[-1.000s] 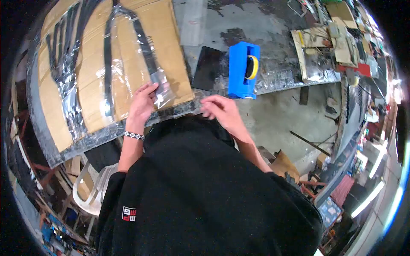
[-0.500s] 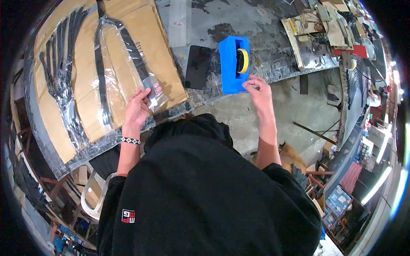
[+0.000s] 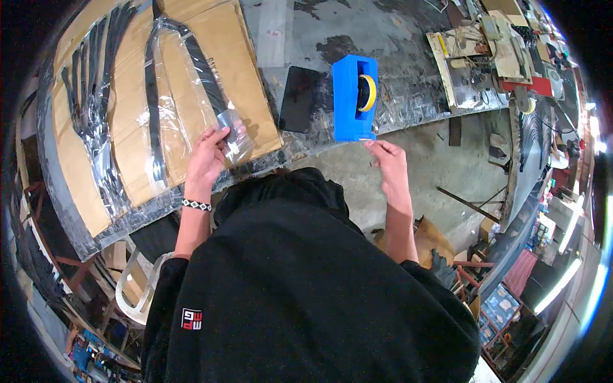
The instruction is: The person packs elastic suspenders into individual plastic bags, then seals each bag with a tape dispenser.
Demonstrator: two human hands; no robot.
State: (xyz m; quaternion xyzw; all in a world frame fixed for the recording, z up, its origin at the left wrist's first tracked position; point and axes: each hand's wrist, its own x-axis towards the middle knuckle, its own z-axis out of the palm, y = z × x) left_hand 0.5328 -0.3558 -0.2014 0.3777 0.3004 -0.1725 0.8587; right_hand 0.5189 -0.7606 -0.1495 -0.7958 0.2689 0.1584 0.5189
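My left hand (image 3: 209, 153) pinches the lower end of a clear plastic bag (image 3: 237, 142) that holds a black strap (image 3: 204, 73). The bag lies on brown cardboard (image 3: 250, 96). At the front edge of the table, my right hand (image 3: 388, 159) has its thumb and forefinger pressed together just below the blue tape dispenser (image 3: 346, 99); a small bit of tape seems to be between them. A yellow-cored tape roll (image 3: 366, 93) sits in the dispenser. Left of it lies a black phone (image 3: 298, 99).
More bagged black straps (image 3: 96, 121) lie on the cardboard's left side. The dark table (image 3: 408, 76) carries boards and tools (image 3: 469, 54) at the back right. A white chair (image 3: 131, 306) stands at the lower left. A person (image 3: 559, 158) is far right.
My right hand has moved slightly down, away from the dispenser's front end, with fingertips now pinched closer together. My left hand still holds the bag.
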